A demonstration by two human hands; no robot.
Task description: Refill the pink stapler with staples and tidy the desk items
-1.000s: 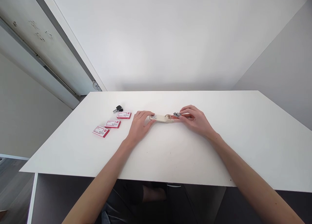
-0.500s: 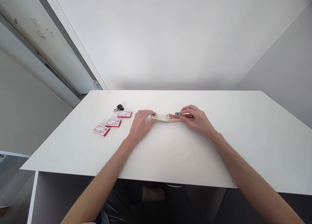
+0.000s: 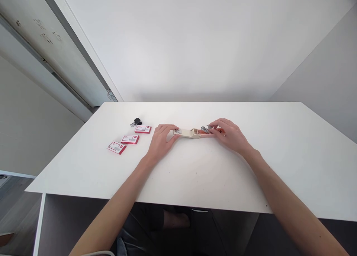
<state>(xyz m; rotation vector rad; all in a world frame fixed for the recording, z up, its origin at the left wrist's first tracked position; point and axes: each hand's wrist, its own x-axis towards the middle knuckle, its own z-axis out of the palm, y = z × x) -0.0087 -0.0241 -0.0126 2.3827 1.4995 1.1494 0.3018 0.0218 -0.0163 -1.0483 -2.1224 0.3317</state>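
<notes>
Shifted a little to the right since half a second ago, the right hand [image 3: 230, 137] now shows more of the small metal piece [image 3: 205, 129] and more of the orange-red section beneath it; the left hand has kept its hold.

That section [image 3: 200, 132] belongs to a narrow, opened case [image 3: 186, 133], which lies flat on the white table [image 3: 178, 181], its cream half on the left and its orange-red half on the right. The metal piece is tilted just above the right half of the case, pinched between the thumb and fingertips of the right hand; whether it touches the case I cannot tell. At the cream end of the case, the left hand [image 3: 160, 142] has its thumb on the near edge and its fingers on the far edge, gripping beside a black-and-white patterned patch [image 3: 177, 131].

Left of the case, past the left hand, three red-and-white boxes lie in a slanting row: the first box [image 3: 143, 129] closest to the case, the second box [image 3: 129, 139] farther left, the third box [image 3: 116, 147] farthest. Just behind the first box, also left of the case, sits a black-and-silver object [image 3: 136, 122]. Beyond the case rises a plain white wall [image 3: 178, 44].
</notes>
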